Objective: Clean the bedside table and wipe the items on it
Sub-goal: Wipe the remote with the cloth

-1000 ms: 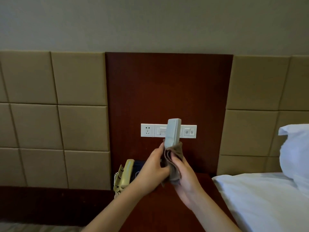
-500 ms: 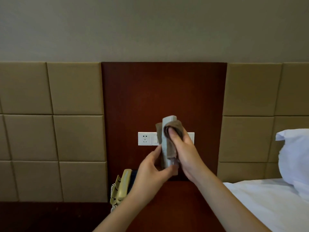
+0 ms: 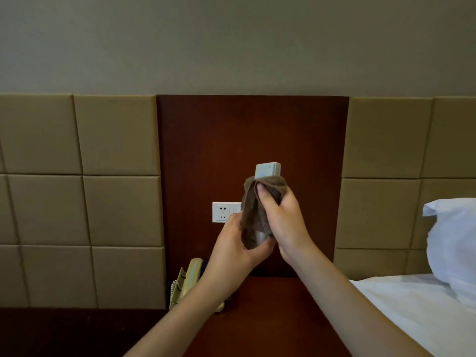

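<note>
I hold a light grey remote control [image 3: 268,170] upright in front of the dark wooden wall panel. My left hand [image 3: 237,248] grips its lower end. My right hand [image 3: 280,217] presses a brown cloth [image 3: 253,210] around its upper middle, so only the top and a sliver near the bottom show. Below lies the dark red bedside table [image 3: 278,318], partly hidden by my forearms. A beige telephone [image 3: 186,282] stands at its back left corner.
A white socket and switch strip [image 3: 223,212] is on the wood panel behind my hands. Padded beige wall panels flank the panel. A bed with a white sheet [image 3: 412,310] and a pillow [image 3: 453,240] lies to the right.
My right hand has slid the cloth from the remote's lower end up to near its top. The view has tilted upward, so the table shows lower.
</note>
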`<move>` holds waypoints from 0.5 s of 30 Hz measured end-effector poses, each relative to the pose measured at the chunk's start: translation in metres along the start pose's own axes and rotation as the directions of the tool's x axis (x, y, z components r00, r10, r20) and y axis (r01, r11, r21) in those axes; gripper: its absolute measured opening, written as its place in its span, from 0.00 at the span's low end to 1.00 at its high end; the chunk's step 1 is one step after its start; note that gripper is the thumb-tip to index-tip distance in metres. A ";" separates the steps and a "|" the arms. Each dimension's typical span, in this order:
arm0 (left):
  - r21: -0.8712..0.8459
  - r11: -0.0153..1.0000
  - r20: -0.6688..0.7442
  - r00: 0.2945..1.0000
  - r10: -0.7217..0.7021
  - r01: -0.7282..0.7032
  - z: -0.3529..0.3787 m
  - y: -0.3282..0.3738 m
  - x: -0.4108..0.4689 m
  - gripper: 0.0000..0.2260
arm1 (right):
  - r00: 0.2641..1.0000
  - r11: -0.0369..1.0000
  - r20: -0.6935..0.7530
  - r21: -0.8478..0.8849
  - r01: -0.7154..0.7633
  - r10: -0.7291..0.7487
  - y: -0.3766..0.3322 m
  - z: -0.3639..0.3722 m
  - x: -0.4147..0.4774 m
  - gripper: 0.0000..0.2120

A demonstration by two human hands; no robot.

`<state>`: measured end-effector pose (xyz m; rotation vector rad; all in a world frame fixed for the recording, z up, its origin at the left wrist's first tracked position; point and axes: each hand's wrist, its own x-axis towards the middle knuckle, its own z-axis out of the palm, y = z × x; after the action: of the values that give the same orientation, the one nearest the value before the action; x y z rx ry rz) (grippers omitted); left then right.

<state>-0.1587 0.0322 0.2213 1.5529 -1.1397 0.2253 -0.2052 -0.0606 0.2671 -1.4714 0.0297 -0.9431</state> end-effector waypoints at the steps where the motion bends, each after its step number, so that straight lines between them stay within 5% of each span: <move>1: 0.010 1.000 -0.002 1.000 0.005 -0.005 -0.001 0.001 0.001 0.19 | 1.000 1.000 -0.016 -0.005 0.017 -0.017 -0.002 0.001 0.003 0.06; 10: 0.137 0.990 0.018 0.999 -0.035 0.033 -0.005 -0.008 -0.007 0.33 | 0.993 0.998 -0.113 -0.053 0.023 -0.029 -0.005 0.002 0.023 0.06; 15: 0.034 0.998 -0.099 0.994 -0.041 0.045 -0.012 -0.006 -0.001 0.23 | 0.997 0.997 0.042 -0.036 -0.061 0.062 0.011 0.000 0.011 0.19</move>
<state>-0.1494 0.0427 0.2204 1.5794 -1.0291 0.2924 -0.1922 -0.0683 0.2634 -1.5141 0.0601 -0.8647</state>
